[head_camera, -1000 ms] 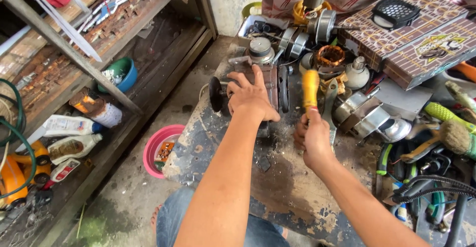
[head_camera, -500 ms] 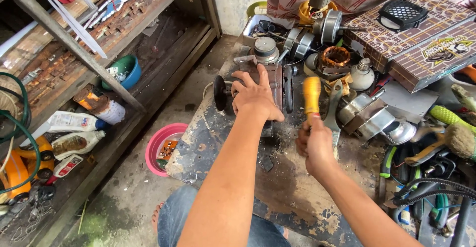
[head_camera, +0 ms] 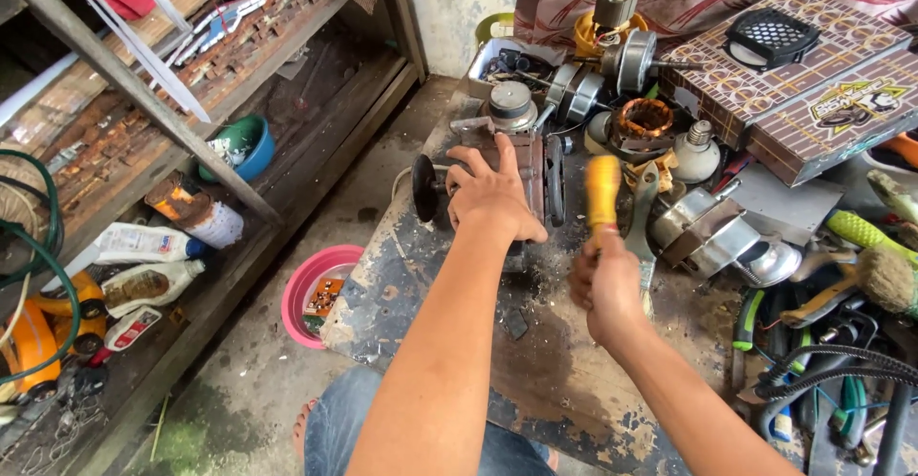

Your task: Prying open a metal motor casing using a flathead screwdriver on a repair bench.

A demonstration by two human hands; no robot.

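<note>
Head view, looking down on a cluttered workbench (head_camera: 449, 342) with a stained, dark top. Far left: wooden shelving (head_camera: 143, 94) holding plastic bottles (head_camera: 143, 244), a green hose coil (head_camera: 29, 275) and a blue bowl (head_camera: 244, 146). On the floor beside the bench's left edge: a pink bowl (head_camera: 311, 290) with small parts inside. Near the bench's left edge, toward the far side: a small electric motor (head_camera: 516, 175) with a black round wheel (head_camera: 425, 187) sticking out leftward. Left hand (head_camera: 492, 194) laid palm-down over that motor, fingers spread and curled loosely around its top, pinning it against the bench. Just right of the motor: a yellow tool handle (head_camera: 602, 189), standing upright, gripped at its lower end by the right hand (head_camera: 607, 290), fingers wrapped fully around it in a closed fist; working end of the tool hidden, so kind of tool not clear. Behind, along the far edge: a grey round motor housing (head_camera: 512, 103), a copper-wound stator (head_camera: 645, 120) and an armature (head_camera: 622, 3). Farther right: two patterned flat boxes (head_camera: 813, 84) with a black vented cover (head_camera: 770, 36) on top, shiny metal brackets (head_camera: 708, 232), then black cables (head_camera: 841, 361) and green-handled tools (head_camera: 861, 232) by the right edge.
</note>
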